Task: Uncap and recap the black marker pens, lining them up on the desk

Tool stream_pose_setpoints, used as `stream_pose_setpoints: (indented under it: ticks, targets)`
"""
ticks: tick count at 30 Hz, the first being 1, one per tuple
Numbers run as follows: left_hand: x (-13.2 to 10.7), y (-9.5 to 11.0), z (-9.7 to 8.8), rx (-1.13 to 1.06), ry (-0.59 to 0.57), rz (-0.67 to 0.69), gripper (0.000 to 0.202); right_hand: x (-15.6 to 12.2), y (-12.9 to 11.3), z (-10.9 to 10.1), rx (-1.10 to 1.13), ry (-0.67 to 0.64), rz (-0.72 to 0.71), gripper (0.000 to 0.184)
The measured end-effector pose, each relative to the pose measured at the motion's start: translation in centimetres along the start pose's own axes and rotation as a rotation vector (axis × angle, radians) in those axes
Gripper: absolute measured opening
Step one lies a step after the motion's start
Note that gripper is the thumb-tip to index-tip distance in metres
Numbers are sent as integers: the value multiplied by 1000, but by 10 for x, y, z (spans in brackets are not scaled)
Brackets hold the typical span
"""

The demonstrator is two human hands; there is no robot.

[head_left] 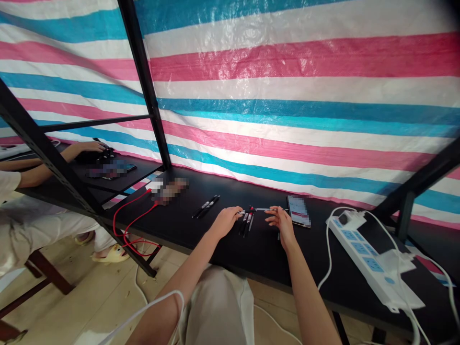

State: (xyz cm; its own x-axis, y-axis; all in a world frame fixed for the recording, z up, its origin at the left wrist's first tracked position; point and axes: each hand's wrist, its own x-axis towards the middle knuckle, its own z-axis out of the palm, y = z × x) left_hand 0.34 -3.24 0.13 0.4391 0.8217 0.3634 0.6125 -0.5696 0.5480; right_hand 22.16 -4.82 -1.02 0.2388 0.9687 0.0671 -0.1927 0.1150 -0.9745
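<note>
My left hand (226, 220) and my right hand (281, 221) are both pinched on the ends of one thin pen part (259, 209), held level just above the black table (187, 230). Between the hands lies a small bunch of dark pens with red marks (247, 221). Two more black pens (206, 206) lie to the left of my left hand. A phone (298, 211) lies flat just right of my right hand.
A white power strip (370, 261) with white cables sits at the right. Red cables (131, 220) hang off the table's left edge. A striped tarp (287, 96) backs the table. Another person's hand (86, 147) rests on the neighbouring table at left.
</note>
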Motion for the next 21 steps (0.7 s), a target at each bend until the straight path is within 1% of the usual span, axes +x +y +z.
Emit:
stream_pose_setpoints:
  ticks: [4,6,8,9,10,11,13,15,17,19,21]
  targets:
    - [1,-1,2,-9,-16,28,20,-3,-1,5,-79,-1,3,44]
    - [1,-1,2,-5,-23,41,20,-6,-2,10,-146,-59,-13,45]
    - [0,-1,2,10,-3,40,20,-8,-4,14,-219,-132,-42,47]
    - [0,0,2,24,15,27,21,-10,-4,15,-248,-148,-64,49]
    - [-1,0,2,41,38,6,22,-11,-5,15,-269,-135,-91,52]
    - [-1,0,1,60,63,-20,23,-11,-6,14,-290,-95,-118,53]
    - [-2,1,-1,92,113,-63,25,-12,-7,9,-400,69,-176,51]
    - [-2,0,-2,109,164,-82,27,-13,-8,1,-659,278,-194,46]
    - [-2,-1,-4,118,217,-88,28,-13,-8,-5,-995,417,-154,42]
    - [-2,-1,-4,126,263,-96,30,-15,-7,-8,-1261,464,-108,40]
    - [-2,-2,-5,145,303,-108,31,-16,-5,-8,-1426,445,-77,38]
